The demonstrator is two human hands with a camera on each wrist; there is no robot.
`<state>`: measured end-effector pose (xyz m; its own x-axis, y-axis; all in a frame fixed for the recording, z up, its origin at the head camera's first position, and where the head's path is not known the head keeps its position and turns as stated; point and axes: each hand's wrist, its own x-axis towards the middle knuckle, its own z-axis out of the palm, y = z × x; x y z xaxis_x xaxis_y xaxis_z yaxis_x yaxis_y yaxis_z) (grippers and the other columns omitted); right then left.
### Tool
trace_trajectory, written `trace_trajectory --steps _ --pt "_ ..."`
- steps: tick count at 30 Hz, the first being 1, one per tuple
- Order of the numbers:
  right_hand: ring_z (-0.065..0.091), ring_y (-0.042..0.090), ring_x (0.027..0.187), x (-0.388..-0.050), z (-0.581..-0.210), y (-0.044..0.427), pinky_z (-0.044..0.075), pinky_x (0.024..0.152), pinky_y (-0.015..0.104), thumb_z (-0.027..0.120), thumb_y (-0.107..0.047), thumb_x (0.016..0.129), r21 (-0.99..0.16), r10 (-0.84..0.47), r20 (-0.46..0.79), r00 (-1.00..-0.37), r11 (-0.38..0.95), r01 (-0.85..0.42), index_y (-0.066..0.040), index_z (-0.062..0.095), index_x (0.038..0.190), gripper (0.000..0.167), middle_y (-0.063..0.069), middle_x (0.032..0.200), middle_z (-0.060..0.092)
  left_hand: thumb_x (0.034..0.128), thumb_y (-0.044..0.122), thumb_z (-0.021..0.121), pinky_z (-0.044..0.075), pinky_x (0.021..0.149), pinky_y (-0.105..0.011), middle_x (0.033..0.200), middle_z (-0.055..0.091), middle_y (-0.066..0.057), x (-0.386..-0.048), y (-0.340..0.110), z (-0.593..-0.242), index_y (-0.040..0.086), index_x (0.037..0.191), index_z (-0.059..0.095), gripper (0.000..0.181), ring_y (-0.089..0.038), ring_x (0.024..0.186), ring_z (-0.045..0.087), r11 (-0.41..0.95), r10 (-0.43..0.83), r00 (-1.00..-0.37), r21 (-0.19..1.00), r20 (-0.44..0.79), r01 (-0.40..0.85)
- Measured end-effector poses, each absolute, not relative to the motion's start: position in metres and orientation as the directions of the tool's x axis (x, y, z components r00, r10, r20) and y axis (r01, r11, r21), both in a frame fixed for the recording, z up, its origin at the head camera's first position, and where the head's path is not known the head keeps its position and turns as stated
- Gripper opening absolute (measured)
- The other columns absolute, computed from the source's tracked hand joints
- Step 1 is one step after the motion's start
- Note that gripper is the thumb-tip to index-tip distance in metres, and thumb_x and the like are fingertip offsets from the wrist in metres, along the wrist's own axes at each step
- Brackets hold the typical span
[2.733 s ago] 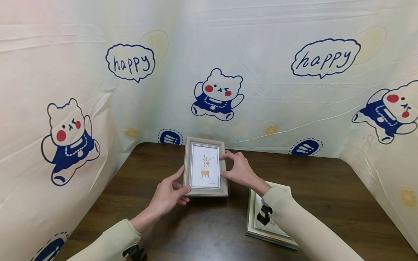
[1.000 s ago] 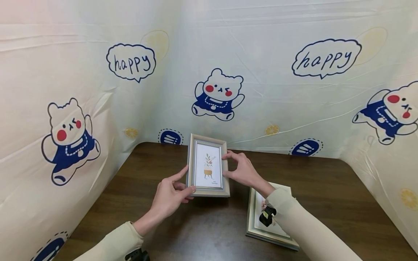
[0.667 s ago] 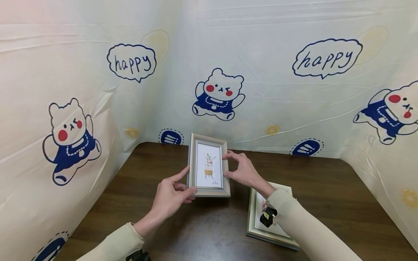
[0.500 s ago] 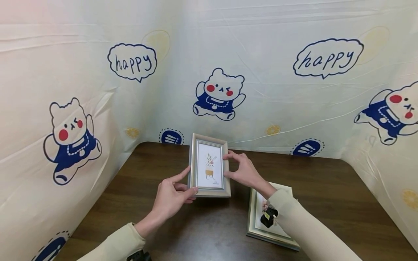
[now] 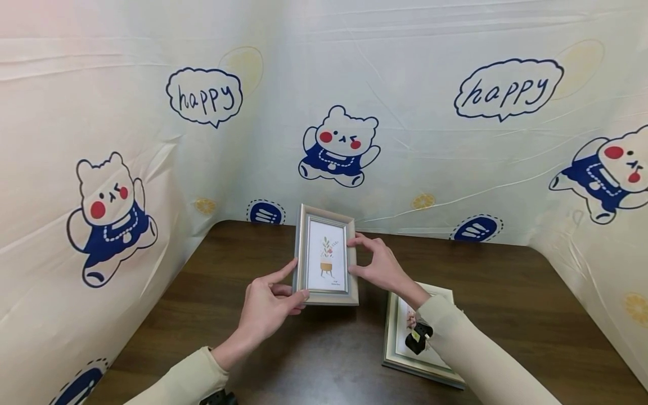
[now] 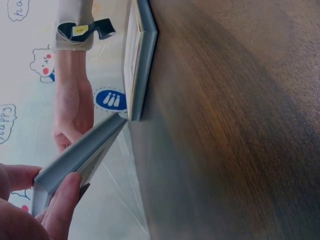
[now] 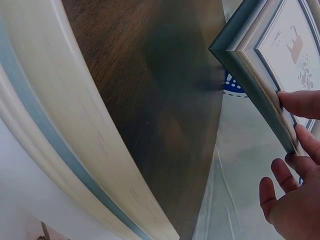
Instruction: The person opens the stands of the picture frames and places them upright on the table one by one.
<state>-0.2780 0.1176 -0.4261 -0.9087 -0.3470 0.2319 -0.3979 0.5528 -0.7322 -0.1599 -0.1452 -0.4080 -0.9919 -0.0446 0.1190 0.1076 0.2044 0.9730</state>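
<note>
A small beige frame with a potted-plant print stands tilted near the table's back edge, its face toward the head camera. The left hand grips its lower left corner, thumb on the front. At its right side, the right hand pinches the edge between thumb and fingers. In the left wrist view the left hand has its thumb and fingers on both faces of the frame. The right wrist view shows the right hand at the frame's edge.
A larger cream frame lies on the brown wooden table at the right, partly under the right forearm. Behind the table and at both sides hangs a pale curtain with printed bears and the word happy.
Both hands have shifted the small frame slightly to the right, and it has turned a little, showing more of its left side. The larger frame has stayed in place.
</note>
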Motion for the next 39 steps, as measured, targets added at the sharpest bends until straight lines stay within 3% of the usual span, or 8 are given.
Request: trace_trajectory --steps 18,30,39 --pt "0.049 0.038 0.131 -0.2762 -0.4277 0.1193 0.041 0.106 0.063 0.083 -0.017 0.088 -0.747 -0.34 0.251 -0.907 0.527 -0.404 -0.018 0.067 0.134 0.048 0.009 0.164 0.044 0.0829 -0.003 0.087 0.062 0.06 -0.034 0.084 0.078 -0.009 -0.1565 -0.1401 -0.4014 0.013 0.145 0.065 0.068 -0.024 0.068 0.076 0.236 -0.057 -0.982 0.958 0.181 0.163" --pt "0.043 0.039 0.143 -0.2754 -0.4296 0.1187 0.032 0.113 0.068 0.084 -0.015 0.088 -0.767 -0.34 0.262 -0.903 0.495 -0.409 -0.017 0.067 0.133 0.048 0.011 0.163 0.044 0.0814 -0.002 0.089 0.061 0.06 -0.033 0.087 0.078 -0.009 -0.1553 -0.1389 -0.4009 0.013 0.141 0.068 0.065 -0.022 0.066 0.075 0.258 -0.092 -0.974 0.95 0.205 0.176" --pt "0.042 0.038 0.144 -0.2754 -0.4324 0.1198 0.038 0.109 0.065 0.085 -0.013 0.088 -0.772 -0.341 0.297 -0.892 0.464 -0.435 -0.015 0.067 0.133 0.049 0.012 0.162 0.045 0.0813 -0.001 0.089 0.061 0.06 -0.032 0.085 0.078 -0.007 -0.1538 -0.1372 -0.4003 0.012 0.14 0.07 0.063 -0.023 0.065 0.075 0.271 -0.095 -0.965 0.94 0.243 0.21"
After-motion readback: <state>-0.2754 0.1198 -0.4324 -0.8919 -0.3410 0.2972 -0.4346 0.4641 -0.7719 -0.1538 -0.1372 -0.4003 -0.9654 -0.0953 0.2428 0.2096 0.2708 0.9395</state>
